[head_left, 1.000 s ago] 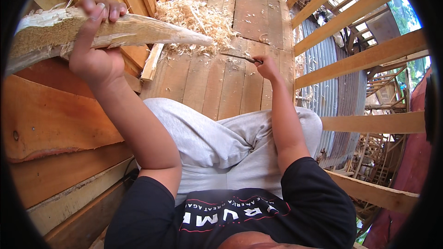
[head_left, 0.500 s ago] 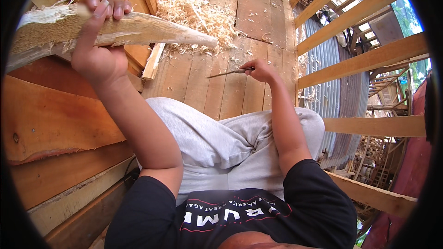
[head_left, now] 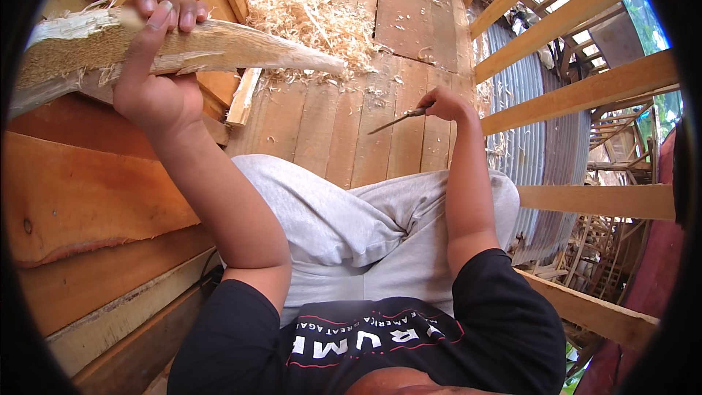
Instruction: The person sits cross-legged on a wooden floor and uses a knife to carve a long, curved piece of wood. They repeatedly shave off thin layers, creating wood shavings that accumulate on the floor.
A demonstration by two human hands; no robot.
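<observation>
My left hand (head_left: 162,66) is wrapped around a thick piece of wood (head_left: 234,45) at the upper left. The wood tapers to a blunt pale point on its right, and its left end is rough and splintered. My right hand (head_left: 447,104) grips a knife (head_left: 397,122) by its handle, to the right of the wood and apart from it. The thin blade points left and slightly toward me, above the floorboards. My fingers hide most of the knife's handle.
Curled wood shavings (head_left: 314,29) lie heaped on the plank floor (head_left: 322,132) beyond the wood's tip. A slatted wooden railing (head_left: 578,95) runs along the right, with corrugated metal sheets (head_left: 523,139) outside it. Stacked boards (head_left: 95,183) stand at the left. My legs (head_left: 322,212) are folded in front of me.
My right hand has moved to the right with the knife, whose blade now slants more toward me. The left hand and the wood have stayed in place.
</observation>
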